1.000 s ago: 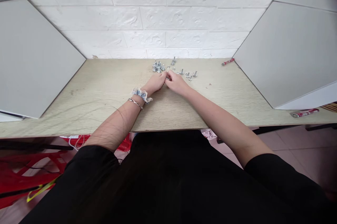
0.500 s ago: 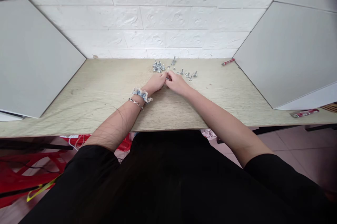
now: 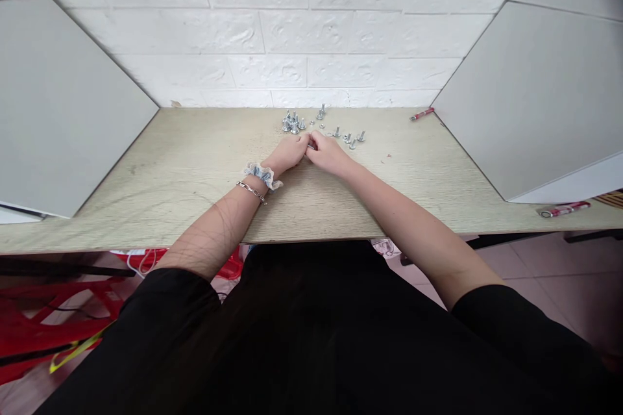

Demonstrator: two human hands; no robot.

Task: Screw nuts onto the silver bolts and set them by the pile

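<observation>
My left hand (image 3: 291,152) and my right hand (image 3: 328,151) rest together on the wooden table (image 3: 195,168), fingertips meeting in a pinch around a small metal piece that is too small to name. Just beyond them lies a cluster of silver bolts (image 3: 293,123) on the left. Several loose bolts and nuts (image 3: 351,138) are scattered to the right. A scrunchie and a bracelet sit on my left wrist.
Grey panels (image 3: 58,110) stand at both sides of the table, with a white brick wall behind. A red pen (image 3: 421,114) lies at the back right corner and another red-and-white item (image 3: 563,210) near the right front edge. Red plastic furniture (image 3: 43,324) sits under the table at left.
</observation>
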